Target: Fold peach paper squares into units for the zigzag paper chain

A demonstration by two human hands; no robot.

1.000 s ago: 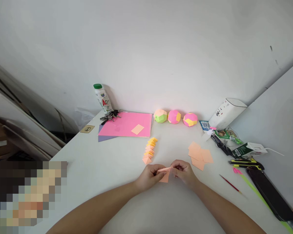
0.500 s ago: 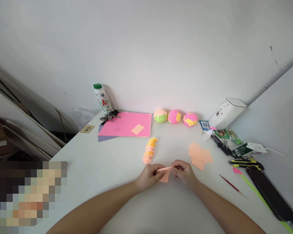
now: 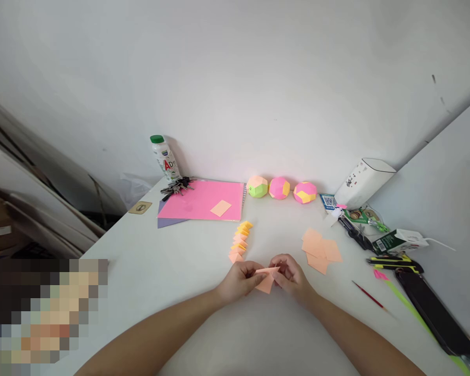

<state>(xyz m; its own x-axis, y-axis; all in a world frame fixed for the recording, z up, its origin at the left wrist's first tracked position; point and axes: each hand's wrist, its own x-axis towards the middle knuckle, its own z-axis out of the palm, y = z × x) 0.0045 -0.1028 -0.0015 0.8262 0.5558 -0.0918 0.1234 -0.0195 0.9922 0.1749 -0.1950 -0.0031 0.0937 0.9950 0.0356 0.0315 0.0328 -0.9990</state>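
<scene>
A small peach paper sheet (image 3: 265, 283), partly folded along its top edge, is held between my hands over the near part of the table. My left hand (image 3: 238, 279) pinches its left side with the thumb in front. At the upper right corner, my right hand (image 3: 292, 277) grips the same paper between thumb and fingers. Just beyond my left hand lies a row of folded orange and peach paper pieces (image 3: 241, 240), overlapping one another. Several flat peach paper sheets (image 3: 320, 249) are spread to the right of my right hand.
Three faceted paper balls (image 3: 279, 188) line the wall. A pink folder (image 3: 203, 198) carries keys (image 3: 178, 186) and one peach sheet (image 3: 221, 208); a bottle (image 3: 165, 159) stands behind. On the right are a thin red stick (image 3: 370, 296), a yellow-black cutter (image 3: 395, 262) and a black phone-like slab (image 3: 434, 310).
The paper has tilted, and its folded top now forms a point toward my right hand. My right fingers have shifted slightly and opened a little around that corner.
</scene>
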